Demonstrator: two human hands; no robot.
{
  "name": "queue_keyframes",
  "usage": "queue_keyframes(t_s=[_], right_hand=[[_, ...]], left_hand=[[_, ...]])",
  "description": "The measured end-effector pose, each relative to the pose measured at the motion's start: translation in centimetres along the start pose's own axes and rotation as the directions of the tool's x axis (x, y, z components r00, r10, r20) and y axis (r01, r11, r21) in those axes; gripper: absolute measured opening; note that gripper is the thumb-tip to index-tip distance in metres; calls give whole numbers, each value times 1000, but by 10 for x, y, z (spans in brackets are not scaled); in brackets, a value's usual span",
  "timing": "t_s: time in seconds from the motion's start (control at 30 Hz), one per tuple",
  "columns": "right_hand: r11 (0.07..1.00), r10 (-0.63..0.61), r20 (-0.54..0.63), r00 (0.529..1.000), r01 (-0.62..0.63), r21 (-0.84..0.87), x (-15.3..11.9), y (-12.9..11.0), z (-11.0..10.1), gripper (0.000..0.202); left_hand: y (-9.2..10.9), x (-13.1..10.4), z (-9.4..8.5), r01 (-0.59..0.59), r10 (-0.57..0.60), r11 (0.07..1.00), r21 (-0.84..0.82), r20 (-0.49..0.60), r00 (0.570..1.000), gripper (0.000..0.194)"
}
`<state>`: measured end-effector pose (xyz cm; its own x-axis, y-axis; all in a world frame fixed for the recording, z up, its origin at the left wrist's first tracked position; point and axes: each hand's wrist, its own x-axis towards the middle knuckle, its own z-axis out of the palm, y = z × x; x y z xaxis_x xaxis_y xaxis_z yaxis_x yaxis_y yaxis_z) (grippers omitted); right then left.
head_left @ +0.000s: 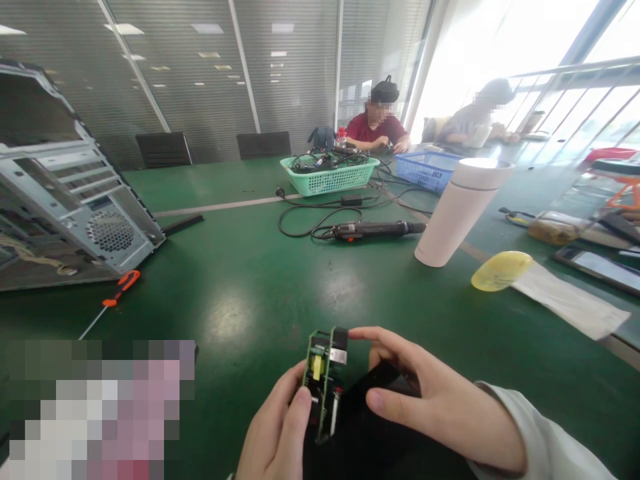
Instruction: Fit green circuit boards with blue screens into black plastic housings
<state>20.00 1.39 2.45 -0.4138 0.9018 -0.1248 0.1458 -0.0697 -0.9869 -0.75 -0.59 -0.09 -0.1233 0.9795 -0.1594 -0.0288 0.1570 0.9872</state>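
Biggest first: your surface (250, 267) is green, runs the width of the view, and carries nearly everything. Two people sit at it on the far side, one in a red shirt (367, 130), one in a pale top (457, 127), who is washed out by window light.

Bare metal computer case (75, 200) stands on your left, round vent grille facing you. Green basket (333, 181) sits far centre, loaded with dark cables and parts; blue basket (425, 170) just right of it. Pale pink tumbler (445, 220) stands right of centre. Black power driver (373, 230) lies left of it, cord looped on the surface; can't tell if its tip touches the tumbler. White strip (573, 300) lies to the right, its near end by a yellow rounded item (501, 271).

Your left grip (297, 400) is closed on the board, thumb on the near side, fingers behind. Your right grip (375, 367) is part-open: index fingertip at the board's top right corner, thumb well apart. Black shape under your hands: can't tell what it is.

Orange-handled tool (109, 303) lies near the case's lower corner.

Smallest: circuit board assembly (326, 373), two green boards with parts between, held upright, low centre, in front of you.
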Motion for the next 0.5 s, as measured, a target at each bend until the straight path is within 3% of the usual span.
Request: queue_keyframes(t_s=[0.1,0.17,0.33,0.37,0.43,0.5], right_hand=[[991,52,-54,997,-58,-120,-2,-2,-3,66],[984,73,-59,996,-82,-161,-3,-3,-5,65],[998,21,-58,998,-24,-56,-6,3,-10,65],[999,27,-39,999,-26,21,-7,3,-11,66],[973,73,27,997,-77,218,-9,0,-13,67],[903,136,46,990,-143,404,-10,-7,-13,62]], left_hand=[[-6,14,-5,131,-136,987,-90,-48,990,23],[-6,27,-7,258,-258,937,-234,31,966,21],[7,30,-2,298,-278,897,-327,105,955,27],[10,25,1,334,-282,854,-400,184,942,31],[14,15,6,507,-346,730,-458,393,852,31],[15,9,11,612,-348,639,-466,534,770,29]])
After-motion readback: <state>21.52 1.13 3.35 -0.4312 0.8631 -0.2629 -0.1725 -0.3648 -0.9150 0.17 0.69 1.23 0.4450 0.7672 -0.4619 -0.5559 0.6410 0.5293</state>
